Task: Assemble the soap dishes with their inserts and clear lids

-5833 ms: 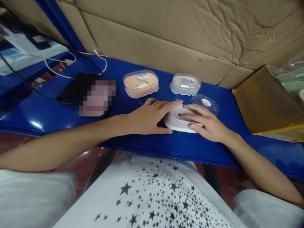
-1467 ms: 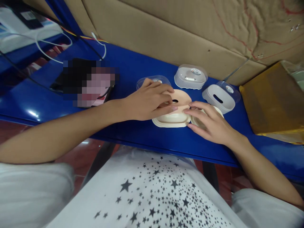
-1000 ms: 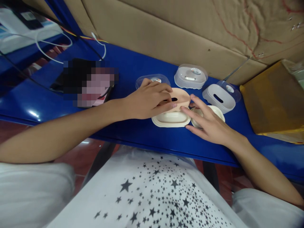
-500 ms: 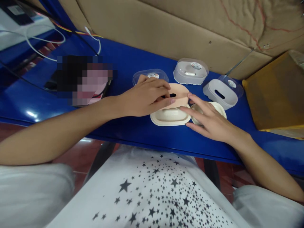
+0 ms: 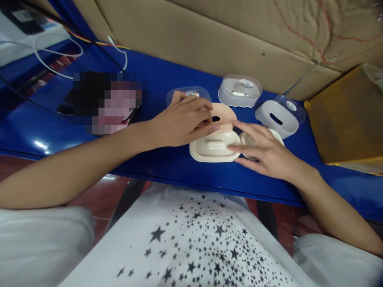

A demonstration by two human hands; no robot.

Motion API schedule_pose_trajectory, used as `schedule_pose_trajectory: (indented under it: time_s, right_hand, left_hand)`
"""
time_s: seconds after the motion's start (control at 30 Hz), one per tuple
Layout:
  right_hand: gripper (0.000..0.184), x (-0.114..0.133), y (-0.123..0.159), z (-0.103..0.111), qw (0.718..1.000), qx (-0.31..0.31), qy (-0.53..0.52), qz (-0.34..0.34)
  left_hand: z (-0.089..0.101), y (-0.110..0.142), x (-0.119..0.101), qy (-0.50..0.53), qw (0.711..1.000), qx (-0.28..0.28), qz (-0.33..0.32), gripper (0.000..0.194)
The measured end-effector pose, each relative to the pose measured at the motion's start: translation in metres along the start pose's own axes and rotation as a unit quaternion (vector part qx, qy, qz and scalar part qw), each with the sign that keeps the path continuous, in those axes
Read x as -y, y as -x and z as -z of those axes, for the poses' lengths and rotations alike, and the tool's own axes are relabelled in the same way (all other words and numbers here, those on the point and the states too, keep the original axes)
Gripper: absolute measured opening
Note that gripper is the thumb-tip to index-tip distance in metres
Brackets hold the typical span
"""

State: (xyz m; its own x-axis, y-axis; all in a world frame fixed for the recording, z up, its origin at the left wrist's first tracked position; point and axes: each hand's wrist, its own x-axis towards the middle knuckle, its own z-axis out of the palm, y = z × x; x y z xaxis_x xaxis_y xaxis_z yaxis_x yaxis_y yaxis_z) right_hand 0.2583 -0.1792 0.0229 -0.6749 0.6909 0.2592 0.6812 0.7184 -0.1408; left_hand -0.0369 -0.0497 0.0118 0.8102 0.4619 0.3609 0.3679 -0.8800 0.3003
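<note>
My left hand (image 5: pixel 187 117) is closed round the left side of a peach oval soap-dish tray (image 5: pixel 227 114) with a dark slot. The tray is tilted up over the far side of a cream oval base (image 5: pixel 211 155) with a raised ridge inside. At the base's right end, my right hand (image 5: pixel 260 151) has its middle finger over the inside and its thumb at the near rim. Its index fingertip touches the tray's right end. A second cream base (image 5: pixel 278 137) lies partly hidden beneath my right hand. A clear lid (image 5: pixel 179 92) with a sticker lies behind my left hand.
A grey slotted tray (image 5: pixel 278 117) and another clear lid (image 5: pixel 297 113) lie to the right. A lidded grey soap dish (image 5: pixel 239 92) stands at the back. A taped carton (image 5: pixel 344 119) is at right, a blurred-out item (image 5: pixel 110 103) at left, all on a blue table (image 5: pixel 167 171).
The lidded peach dish has been opened, and the grey one taken apart and set right. Lately the peach tray has shifted back, baring more of the base; my right middle finger has moved onto it.
</note>
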Motion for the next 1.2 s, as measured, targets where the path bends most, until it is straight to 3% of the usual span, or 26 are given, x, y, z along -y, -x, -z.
schedule_pose_trajectory:
  time_s: [0.33, 0.57, 0.97, 1.2]
  right_hand:
    - [0.02, 0.013, -0.002, 0.006, 0.997, -0.032, -0.033, 0.061]
    - [0.042, 0.026, -0.004, 0.005, 0.997, -0.012, -0.028, 0.077]
    - [0.025, 0.029, -0.005, 0.005, 0.997, 0.0, -0.046, 0.065]
    - [0.039, 0.025, -0.002, 0.005, 0.997, -0.005, -0.049, 0.057]
  left_hand:
    - [-0.001, 0.001, 0.002, -0.02, 0.999, 0.027, -0.03, 0.057]
    - [-0.003, 0.002, 0.003, -0.024, 0.999, 0.008, -0.023, 0.059]
    - [-0.005, 0.001, 0.005, -0.027, 1.0, 0.002, 0.001, 0.053]
    - [-0.004, 0.0, 0.006, -0.004, 0.999, 0.041, -0.027, 0.047]
